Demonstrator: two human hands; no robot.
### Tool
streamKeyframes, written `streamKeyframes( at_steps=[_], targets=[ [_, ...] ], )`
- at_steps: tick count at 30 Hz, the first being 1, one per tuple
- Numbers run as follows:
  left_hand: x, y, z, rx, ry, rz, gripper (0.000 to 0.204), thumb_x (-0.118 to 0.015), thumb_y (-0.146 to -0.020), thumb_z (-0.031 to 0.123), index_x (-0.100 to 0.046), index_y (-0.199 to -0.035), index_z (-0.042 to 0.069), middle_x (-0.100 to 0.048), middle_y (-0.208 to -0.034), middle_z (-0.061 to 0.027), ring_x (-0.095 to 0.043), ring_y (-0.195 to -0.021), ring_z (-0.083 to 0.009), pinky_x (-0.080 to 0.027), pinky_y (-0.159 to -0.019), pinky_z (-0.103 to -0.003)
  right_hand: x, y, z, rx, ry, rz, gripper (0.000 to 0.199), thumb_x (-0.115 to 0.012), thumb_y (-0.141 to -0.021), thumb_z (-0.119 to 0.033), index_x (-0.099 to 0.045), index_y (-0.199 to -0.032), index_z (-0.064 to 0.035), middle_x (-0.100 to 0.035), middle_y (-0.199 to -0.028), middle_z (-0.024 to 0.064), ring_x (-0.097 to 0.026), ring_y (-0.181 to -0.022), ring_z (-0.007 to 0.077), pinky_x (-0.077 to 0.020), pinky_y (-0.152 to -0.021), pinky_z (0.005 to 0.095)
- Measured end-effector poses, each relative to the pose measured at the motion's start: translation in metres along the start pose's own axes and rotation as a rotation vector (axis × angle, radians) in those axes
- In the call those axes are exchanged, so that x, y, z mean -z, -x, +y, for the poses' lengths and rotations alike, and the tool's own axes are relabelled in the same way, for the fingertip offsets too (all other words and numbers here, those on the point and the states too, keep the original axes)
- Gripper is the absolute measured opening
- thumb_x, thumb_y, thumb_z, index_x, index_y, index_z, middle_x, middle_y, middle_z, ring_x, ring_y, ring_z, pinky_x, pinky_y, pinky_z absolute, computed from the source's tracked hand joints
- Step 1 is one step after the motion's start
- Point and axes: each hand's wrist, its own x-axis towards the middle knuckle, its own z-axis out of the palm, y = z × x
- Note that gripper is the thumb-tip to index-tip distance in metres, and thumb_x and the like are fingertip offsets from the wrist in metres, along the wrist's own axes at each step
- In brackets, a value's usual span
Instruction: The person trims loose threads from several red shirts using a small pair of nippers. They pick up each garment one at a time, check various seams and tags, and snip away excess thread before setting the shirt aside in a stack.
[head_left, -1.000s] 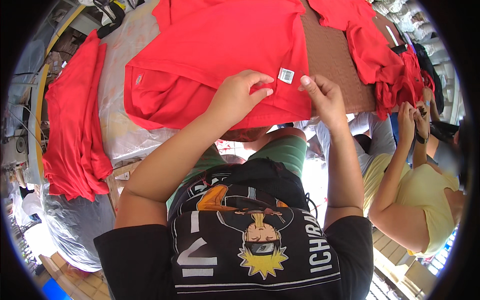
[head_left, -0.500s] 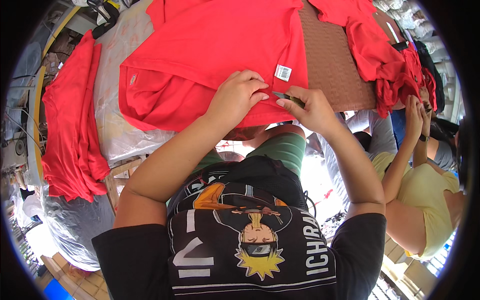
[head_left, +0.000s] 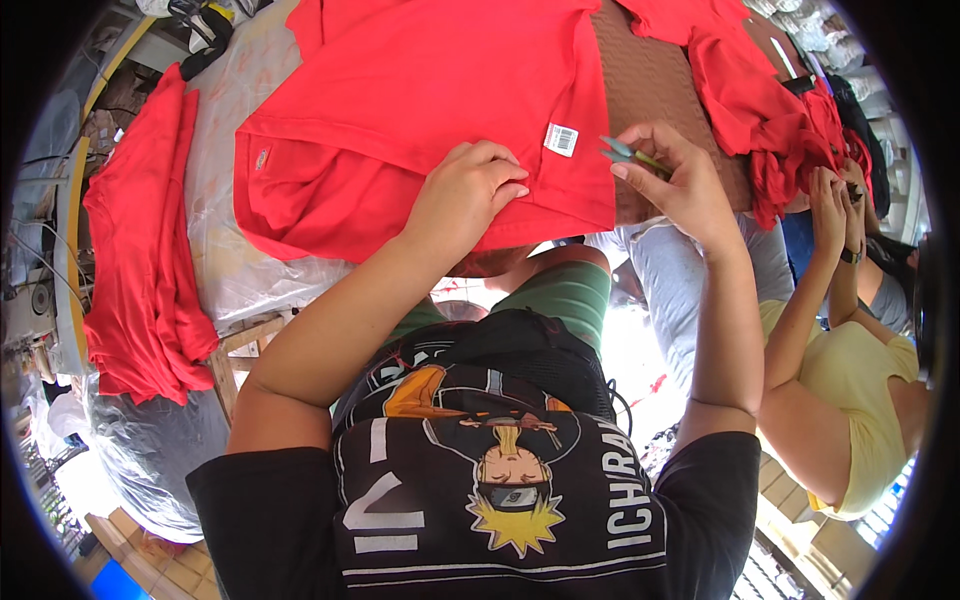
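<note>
A red shirt is spread over the work surface in front of me, with a white printed tag near its right edge and a small patch on a folded part at the left. My left hand pinches the shirt's cloth near its lower edge, thumb against fingers. Just past the shirt's right edge, my right hand holds a pair of thread snips in the air. The blades stand apart and point left toward the tag.
A stack of red garments lies at the left on the plastic-covered table. Brown textured cloth covers the surface at right, where more red garments lie. Beside me on the right, a co-worker's hands handle red cloth.
My right hand has lifted away to the right with the snips, off the shirt's edge, and the blades have spread. The left hand keeps its pinch; the shirt has shifted slightly left.
</note>
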Motion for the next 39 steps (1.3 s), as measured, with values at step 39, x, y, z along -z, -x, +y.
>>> streamKeyframes(
  at_steps=[39],
  targets=[
    [0.065,0.034,0.021,0.015,0.104,-0.450,0.014,-0.073,-0.079,0.018,-0.065,-0.077,0.006,-0.063,-0.095,-0.0029,-0.059,-0.094,-0.0252,-0.049,-0.080,-0.037,-0.050,0.009,-0.024,0.119,0.131,0.196,0.022,-0.075,-0.083,-0.016,-0.066,-0.099,-0.0035,-0.064,-0.080,0.0076,-0.060,-0.066,0.0165,-0.0477,-0.061,0.0281]
  ],
)
